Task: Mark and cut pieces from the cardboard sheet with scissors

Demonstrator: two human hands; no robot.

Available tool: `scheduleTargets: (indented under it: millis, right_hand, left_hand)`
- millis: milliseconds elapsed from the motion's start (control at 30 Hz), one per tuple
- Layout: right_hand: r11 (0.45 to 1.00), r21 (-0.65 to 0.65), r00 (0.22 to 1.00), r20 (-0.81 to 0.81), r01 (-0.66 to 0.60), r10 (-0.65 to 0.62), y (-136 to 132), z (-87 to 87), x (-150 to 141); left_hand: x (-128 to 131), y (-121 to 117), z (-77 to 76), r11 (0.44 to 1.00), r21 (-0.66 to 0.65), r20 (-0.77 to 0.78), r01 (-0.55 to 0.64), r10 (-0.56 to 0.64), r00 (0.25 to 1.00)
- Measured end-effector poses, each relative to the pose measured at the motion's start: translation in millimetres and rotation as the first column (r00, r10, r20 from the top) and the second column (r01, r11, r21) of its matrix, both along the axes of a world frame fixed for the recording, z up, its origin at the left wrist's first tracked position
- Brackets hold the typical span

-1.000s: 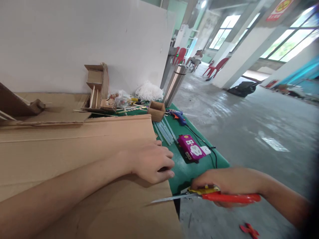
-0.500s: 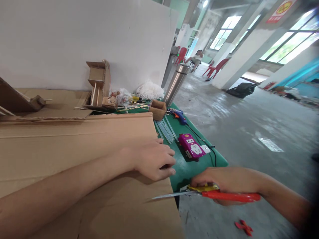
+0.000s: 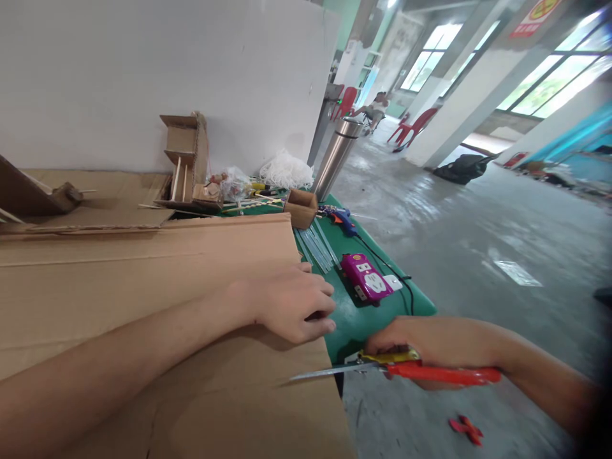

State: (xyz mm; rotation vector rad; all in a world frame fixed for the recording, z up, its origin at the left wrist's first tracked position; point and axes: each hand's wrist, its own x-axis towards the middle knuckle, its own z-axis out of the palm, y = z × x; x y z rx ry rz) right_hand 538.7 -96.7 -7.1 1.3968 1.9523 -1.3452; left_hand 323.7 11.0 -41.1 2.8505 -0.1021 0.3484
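Observation:
My left hand (image 3: 294, 306) rests on the right edge of a large brown cardboard sheet (image 3: 143, 306), its fingers curled over that edge. My right hand (image 3: 430, 347) is closed round the red and yellow handle of a utility knife (image 3: 396, 368). The knife's long blade points left and its tip lies at the cardboard's right edge, just below my left hand. Both lie on a green table (image 3: 377, 312).
A purple power strip (image 3: 367, 277) with a black cord, clear glue sticks (image 3: 316, 245), a blue glue gun (image 3: 340, 220), a small cardboard box (image 3: 300, 208), a steel flask (image 3: 336, 157) and a cardboard model (image 3: 187, 162) stand behind. A small red object (image 3: 463, 428) lies on the concrete floor. A person sits far back.
Both hands and the knife stay almost where they were. The view has shifted slightly.

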Motion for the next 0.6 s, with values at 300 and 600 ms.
scheduleTargets:
  millis: [300,600]
  right_hand:
    - [0.998,0.031,0.997,0.048,0.06,-0.061,-6.1,-2.2,0.3]
    - [0.999,0.021,0.998,0.05,0.04,-0.041,-0.1,5.9,-4.3]
  left_hand:
    - [-0.2,1.1,0.4,1.0,-0.01,0.001,0.005,-0.005,1.0]
    - [-0.3,1.6,0.7,1.0,-0.02,-0.001,0.0,0.0,1.0]
